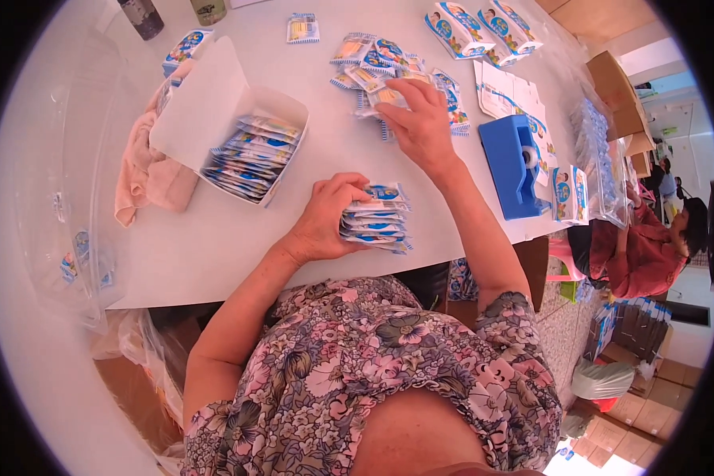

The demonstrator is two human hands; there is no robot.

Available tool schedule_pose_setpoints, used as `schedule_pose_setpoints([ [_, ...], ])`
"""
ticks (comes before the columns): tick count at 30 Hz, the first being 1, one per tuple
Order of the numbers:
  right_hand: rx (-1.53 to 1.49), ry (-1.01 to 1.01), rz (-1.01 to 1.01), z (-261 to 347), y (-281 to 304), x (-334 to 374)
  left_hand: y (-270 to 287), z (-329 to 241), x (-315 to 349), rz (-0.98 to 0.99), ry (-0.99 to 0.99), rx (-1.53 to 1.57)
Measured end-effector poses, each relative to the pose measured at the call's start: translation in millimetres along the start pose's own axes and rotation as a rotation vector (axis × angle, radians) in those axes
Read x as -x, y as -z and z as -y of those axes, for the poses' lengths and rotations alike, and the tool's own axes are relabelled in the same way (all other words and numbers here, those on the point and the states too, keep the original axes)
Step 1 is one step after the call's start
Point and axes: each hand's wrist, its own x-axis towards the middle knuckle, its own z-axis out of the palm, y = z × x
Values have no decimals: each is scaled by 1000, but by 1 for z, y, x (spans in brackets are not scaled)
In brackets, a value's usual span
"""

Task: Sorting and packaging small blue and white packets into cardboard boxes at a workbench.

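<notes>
My left hand (329,218) is closed around a stack of small blue-and-white packets (377,219) near the table's front edge. Farther out, my right hand (420,119) reaches over a loose pile of the same packets (373,59). Its thumb and fingers pinch a packet (390,98) at the pile's near side. To the left of my hands, an open white box (293,111) holds a row of packets (254,157) packed on edge, its lid tilted up.
A blue tape dispenser (500,170) stands right of my right arm, beside flat printed cartons (508,91). Small printed boxes (456,30) are at the back right. A pink cloth (155,178) lies left of the white box. A person in red (650,250) sits at the right.
</notes>
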Motion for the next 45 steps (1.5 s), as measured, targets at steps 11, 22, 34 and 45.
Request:
schedule_pose_setpoints([
  [11, -354, -372, 69, -4, -3, 16, 3, -3, -8, -5, -92, -36],
  [22, -453, -585, -141, -7, 9, 42, -1, 0, -3, -67, 7, 37],
  [34, 158, -37, -94, -53, -24, 12, -11, 5, 0, -103, 70, 153],
  [45, 139, -104, 75, -37, -21, 15, -3, 3, -7, -110, -29, 121],
])
